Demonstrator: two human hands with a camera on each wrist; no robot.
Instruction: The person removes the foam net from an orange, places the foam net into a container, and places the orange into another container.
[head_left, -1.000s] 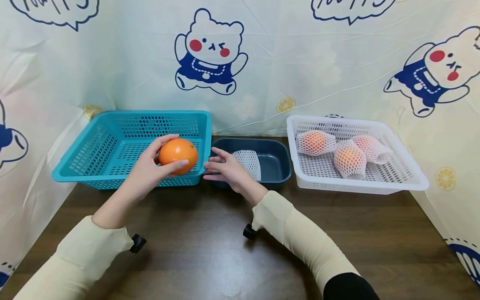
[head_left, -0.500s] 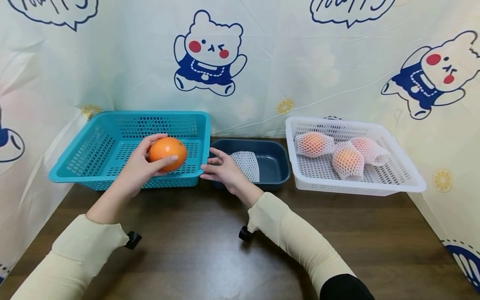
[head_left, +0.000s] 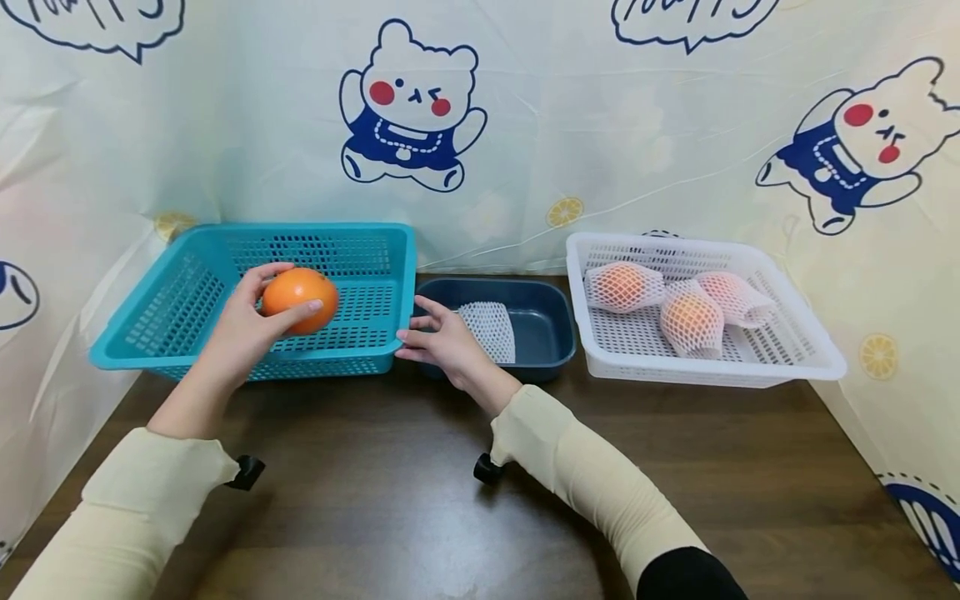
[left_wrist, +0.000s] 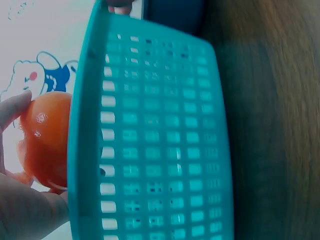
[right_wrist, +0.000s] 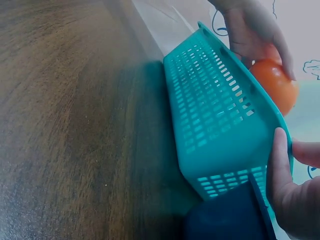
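My left hand grips a bare, shiny orange, thumb on its near side and fingers round the far side. The fruit is over the teal plastic basket, just inside the front rim; whether it touches the rim I cannot tell. At the basket's front right corner, my right hand pinches the rim, thumb outside and a finger on the inner side. Behind this hand is a dark blue tub with a white foam net sleeve in it.
To the right stands a white plastic basket with several holes in its sides. It holds 3 orange fruits in foam nets, one of them a netted fruit at the left. All containers line the back of the brown wooden table, against a printed cloth.
My left hand has carried the orange leftward across the teal basket, from its right part toward the middle. The right hand stays at the basket's corner. The whole view has shifted slightly.
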